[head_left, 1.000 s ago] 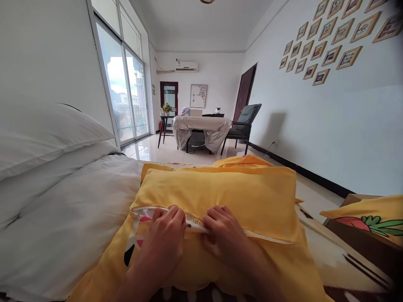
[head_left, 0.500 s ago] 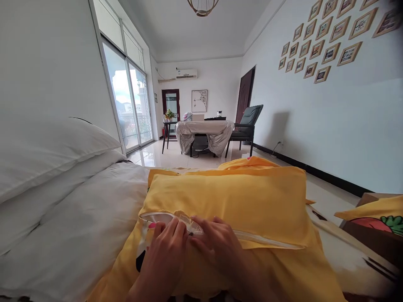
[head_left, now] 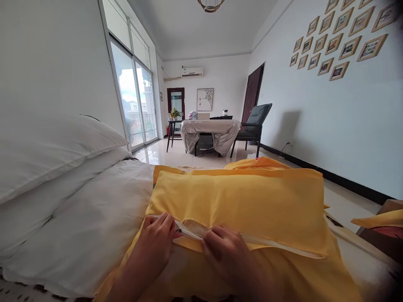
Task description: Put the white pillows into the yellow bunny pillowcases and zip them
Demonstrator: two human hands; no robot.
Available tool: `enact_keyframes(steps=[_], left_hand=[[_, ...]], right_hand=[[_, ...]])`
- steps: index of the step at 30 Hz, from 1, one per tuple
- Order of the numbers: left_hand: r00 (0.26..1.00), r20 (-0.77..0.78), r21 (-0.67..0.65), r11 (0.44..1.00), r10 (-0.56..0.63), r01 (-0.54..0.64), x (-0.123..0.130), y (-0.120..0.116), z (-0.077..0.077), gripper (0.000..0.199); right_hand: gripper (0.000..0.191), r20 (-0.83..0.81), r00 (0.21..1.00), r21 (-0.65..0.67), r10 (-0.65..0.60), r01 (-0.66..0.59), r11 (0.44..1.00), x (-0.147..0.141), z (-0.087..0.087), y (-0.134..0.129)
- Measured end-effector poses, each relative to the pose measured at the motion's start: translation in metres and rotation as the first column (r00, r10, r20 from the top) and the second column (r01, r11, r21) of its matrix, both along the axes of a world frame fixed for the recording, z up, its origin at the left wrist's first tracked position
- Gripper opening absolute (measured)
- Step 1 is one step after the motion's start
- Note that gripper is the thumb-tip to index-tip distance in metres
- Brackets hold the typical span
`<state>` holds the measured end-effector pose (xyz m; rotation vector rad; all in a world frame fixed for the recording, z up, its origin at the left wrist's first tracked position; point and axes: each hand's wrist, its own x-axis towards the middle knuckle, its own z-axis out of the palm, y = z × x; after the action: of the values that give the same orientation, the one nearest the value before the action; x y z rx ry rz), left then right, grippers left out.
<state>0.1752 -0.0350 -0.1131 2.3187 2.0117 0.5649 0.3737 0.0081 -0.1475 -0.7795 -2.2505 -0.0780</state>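
A yellow pillowcase (head_left: 245,197) lies in front of me with a long white zipper (head_left: 280,247) running across it. The zipper gapes between my hands, and a small dark piece that looks like the slider shows there. My left hand (head_left: 157,241) is closed on the zipper edge near its left end. Farther right, my right hand (head_left: 225,247) pinches the zipper edge, its fingers curled and the fingertips partly hidden. White material shows inside the gap.
White pillows (head_left: 63,147) and white bedding (head_left: 103,209) are on the left. A cardboard box (head_left: 390,206) with yellow fabric stands at the right. Beyond the bed are a covered table (head_left: 210,126) and a black chair (head_left: 253,123).
My hands have moved apart along the zipper, the left one toward its left end and the right one slightly rightward. The camera view has shifted a little to the left.
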Motion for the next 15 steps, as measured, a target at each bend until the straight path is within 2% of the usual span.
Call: enact_keyframes(steps=[4,8,10,15], left_hand=[[1.0,-0.004,-0.043,0.999,0.021,-0.021,-0.006,0.003,-0.002,0.021],[0.996,0.055,-0.049,0.996,0.077,-0.074,-0.02,0.007,-0.004,0.028],[0.993,0.065,-0.054,0.994,0.099,-0.096,-0.029,0.007,-0.002,0.026],[0.972,0.089,-0.08,0.974,0.22,-0.213,-0.046,0.007,0.003,0.023]], right_hand=[[0.025,-0.015,1.0,-0.007,0.023,-0.023,1.0,0.0,0.001,0.0],[0.025,0.0,1.0,-0.027,0.01,-0.01,1.0,0.002,0.004,0.001],[0.026,-0.002,1.0,-0.018,0.0,0.0,1.0,0.003,0.005,0.001],[0.025,-0.013,1.0,0.014,-0.02,0.02,1.0,0.005,0.004,0.004]])
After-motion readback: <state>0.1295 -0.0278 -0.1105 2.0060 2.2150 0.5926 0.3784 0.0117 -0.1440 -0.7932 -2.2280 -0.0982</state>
